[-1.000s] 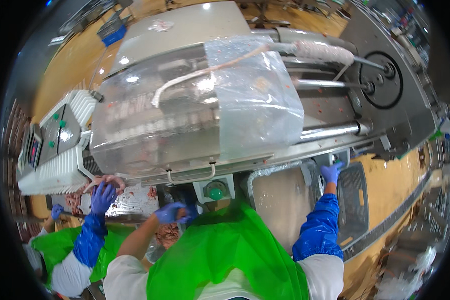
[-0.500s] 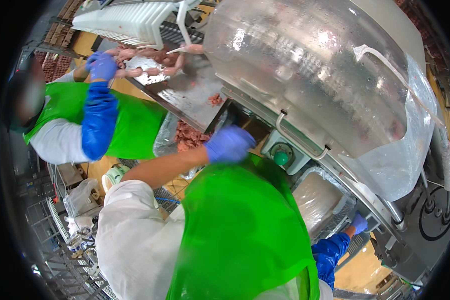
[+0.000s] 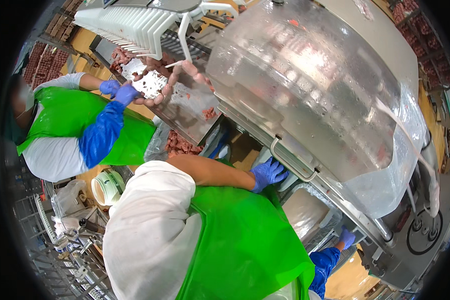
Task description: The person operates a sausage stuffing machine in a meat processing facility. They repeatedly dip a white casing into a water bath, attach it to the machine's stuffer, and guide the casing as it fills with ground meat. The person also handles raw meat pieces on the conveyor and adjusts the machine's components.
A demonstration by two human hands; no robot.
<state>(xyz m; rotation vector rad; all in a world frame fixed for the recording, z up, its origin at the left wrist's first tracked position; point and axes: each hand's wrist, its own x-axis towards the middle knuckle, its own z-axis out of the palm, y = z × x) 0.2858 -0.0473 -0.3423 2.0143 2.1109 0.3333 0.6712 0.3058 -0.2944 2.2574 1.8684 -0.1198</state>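
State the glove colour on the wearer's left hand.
Violet-blue: the glove on the left hand shows best in the head view.

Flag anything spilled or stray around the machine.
Loose meat scraps lie on the metal tray, apart from the sausage links; they look spilled. A pale casing-like strand also trails over the clear plastic sheet, looking stray. No clear damage visible.
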